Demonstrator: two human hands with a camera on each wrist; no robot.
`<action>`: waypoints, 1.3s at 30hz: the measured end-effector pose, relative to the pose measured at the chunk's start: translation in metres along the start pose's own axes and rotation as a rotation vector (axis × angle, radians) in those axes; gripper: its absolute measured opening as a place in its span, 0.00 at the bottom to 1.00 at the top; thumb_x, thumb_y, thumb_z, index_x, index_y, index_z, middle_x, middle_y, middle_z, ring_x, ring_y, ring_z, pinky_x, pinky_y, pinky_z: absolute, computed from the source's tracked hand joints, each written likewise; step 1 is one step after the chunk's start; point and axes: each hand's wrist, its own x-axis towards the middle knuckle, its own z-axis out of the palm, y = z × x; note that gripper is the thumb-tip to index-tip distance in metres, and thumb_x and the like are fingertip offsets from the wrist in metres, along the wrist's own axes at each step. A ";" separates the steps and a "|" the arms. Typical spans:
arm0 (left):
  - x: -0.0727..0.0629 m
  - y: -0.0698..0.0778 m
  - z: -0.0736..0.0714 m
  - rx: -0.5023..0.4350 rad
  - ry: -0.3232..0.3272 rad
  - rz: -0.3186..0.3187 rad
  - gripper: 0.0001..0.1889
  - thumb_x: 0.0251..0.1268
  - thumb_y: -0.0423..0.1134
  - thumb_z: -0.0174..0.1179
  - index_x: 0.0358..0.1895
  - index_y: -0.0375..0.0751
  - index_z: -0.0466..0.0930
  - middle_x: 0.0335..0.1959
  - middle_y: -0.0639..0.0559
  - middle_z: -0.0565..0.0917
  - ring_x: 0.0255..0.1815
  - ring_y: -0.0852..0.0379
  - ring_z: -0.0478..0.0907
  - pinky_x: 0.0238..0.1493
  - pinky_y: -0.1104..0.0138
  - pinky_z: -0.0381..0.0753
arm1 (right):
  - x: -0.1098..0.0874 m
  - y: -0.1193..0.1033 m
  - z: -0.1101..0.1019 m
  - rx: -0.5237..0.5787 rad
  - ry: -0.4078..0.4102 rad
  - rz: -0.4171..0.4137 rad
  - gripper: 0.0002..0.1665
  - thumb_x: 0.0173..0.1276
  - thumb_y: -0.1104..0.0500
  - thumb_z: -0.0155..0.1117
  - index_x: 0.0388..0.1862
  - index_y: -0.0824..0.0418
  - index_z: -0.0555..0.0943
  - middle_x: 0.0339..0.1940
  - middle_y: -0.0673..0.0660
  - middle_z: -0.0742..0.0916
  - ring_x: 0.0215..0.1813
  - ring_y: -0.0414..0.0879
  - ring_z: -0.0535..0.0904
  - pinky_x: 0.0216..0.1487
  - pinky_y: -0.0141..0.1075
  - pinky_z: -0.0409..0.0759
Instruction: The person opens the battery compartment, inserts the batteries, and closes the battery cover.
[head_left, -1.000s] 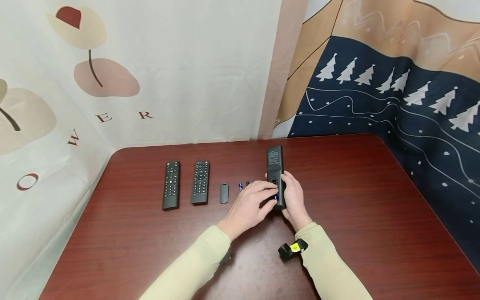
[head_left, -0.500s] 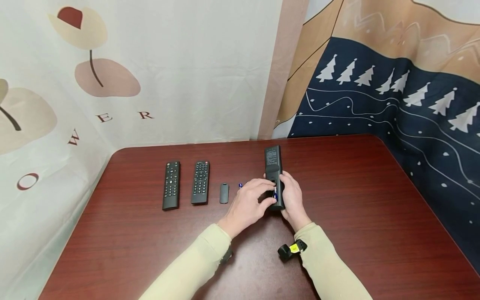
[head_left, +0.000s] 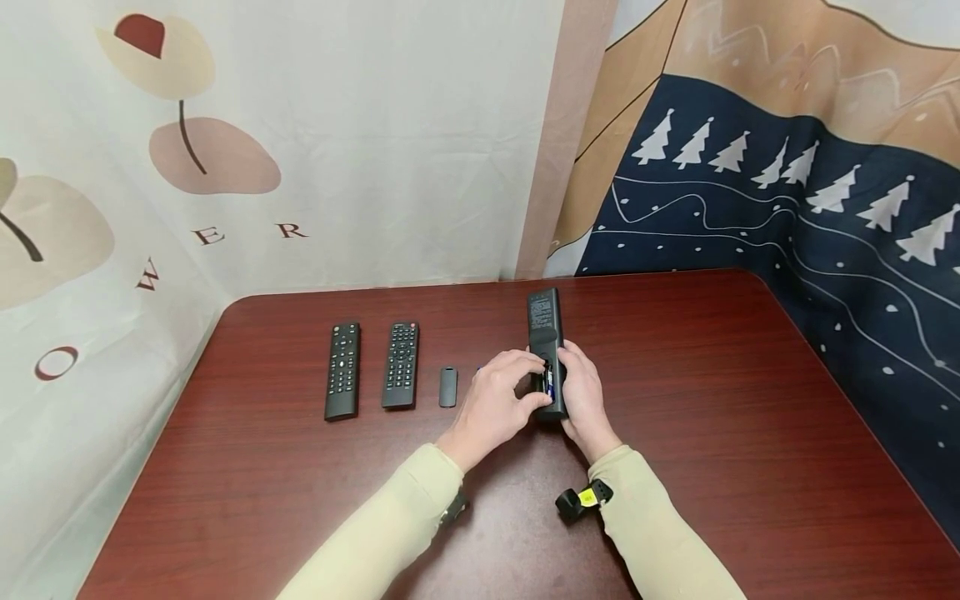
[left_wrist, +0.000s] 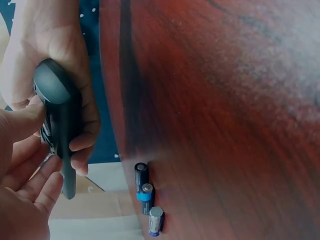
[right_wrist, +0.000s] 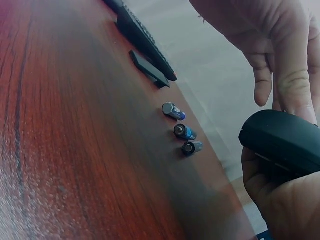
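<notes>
My right hand grips a black remote control, back side up, above the table. A label covers its far part, and the battery compartment at the near end is uncovered. In that compartment a blue-and-silver battery shows. My left hand pinches at it, thumb by the near end and forefinger by the far end. Whether the battery is fully seated I cannot tell. From the left wrist the remote appears edge-on, with the compartment mostly hidden by fingers.
Three loose batteries, a dark one, a blue-banded one and a silver one, are on the table, mostly hidden from the head camera. Further left lie a battery cover and two more remotes, one nearer and one outermost.
The remote and both hands have shifted slightly left. The left fingers have drawn a little aside, so more of the battery in the compartment shows.
</notes>
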 end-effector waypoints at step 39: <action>0.013 -0.002 -0.007 0.049 -0.122 -0.241 0.29 0.40 0.42 0.87 0.40 0.39 0.75 0.38 0.45 0.76 0.43 0.53 0.69 0.41 0.63 0.73 | -0.007 0.004 0.002 -0.102 -0.090 -0.029 0.23 0.82 0.58 0.40 0.63 0.68 0.75 0.42 0.60 0.83 0.32 0.46 0.79 0.26 0.34 0.79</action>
